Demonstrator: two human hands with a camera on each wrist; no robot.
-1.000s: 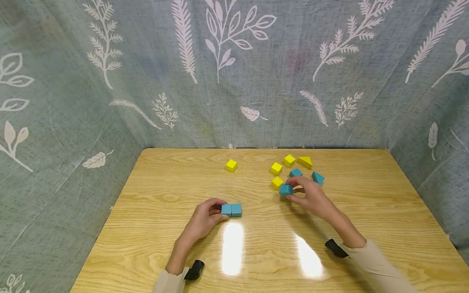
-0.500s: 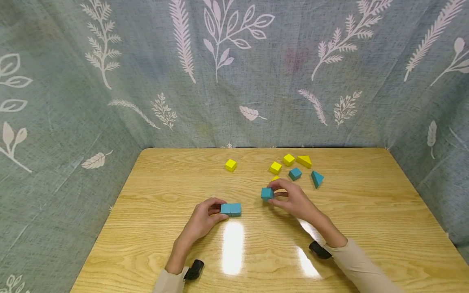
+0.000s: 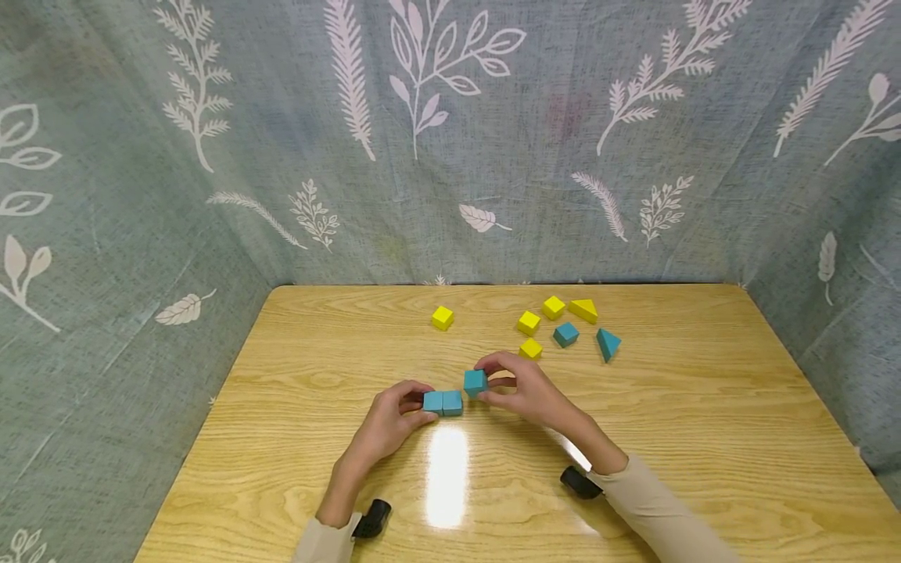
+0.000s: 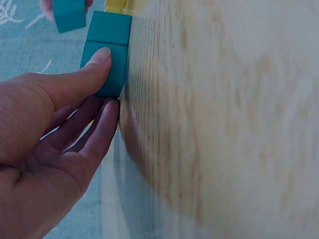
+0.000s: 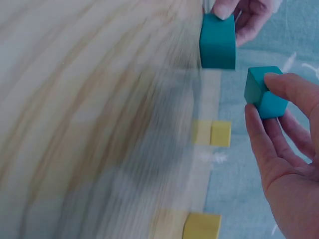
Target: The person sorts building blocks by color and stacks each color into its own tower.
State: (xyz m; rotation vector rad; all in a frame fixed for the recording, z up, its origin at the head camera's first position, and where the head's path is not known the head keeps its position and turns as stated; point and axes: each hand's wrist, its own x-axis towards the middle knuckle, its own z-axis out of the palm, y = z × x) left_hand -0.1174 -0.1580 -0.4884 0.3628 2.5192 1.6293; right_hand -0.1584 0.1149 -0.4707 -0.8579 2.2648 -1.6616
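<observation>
Two blue cubes stand side by side on the wooden table (image 3: 317, 438). My left hand (image 3: 389, 424) holds the left blue cube (image 3: 432, 402), thumb on its near face in the left wrist view. The other blue cube (image 3: 453, 403) stands flush against it. My right hand (image 3: 531, 391) pinches a third blue cube (image 3: 475, 381) between thumb and fingers. That cube is raised off the table, just beyond the right end of the pair. In the right wrist view the held cube (image 5: 272, 104) shows apart from the pair (image 5: 218, 42).
Farther back lie several yellow cubes, one yellow cube (image 3: 443, 317) off to the left. A yellow triangular block (image 3: 583, 310), a blue cube (image 3: 566, 335) and a blue triangular block (image 3: 608, 345) lie back right. A patterned cloth (image 3: 450, 195) hangs behind the table.
My right hand has carried its blue cube leftward from beside the scattered blocks to near the pair, uncovering the yellow cube behind. My left hand has stayed in place.
</observation>
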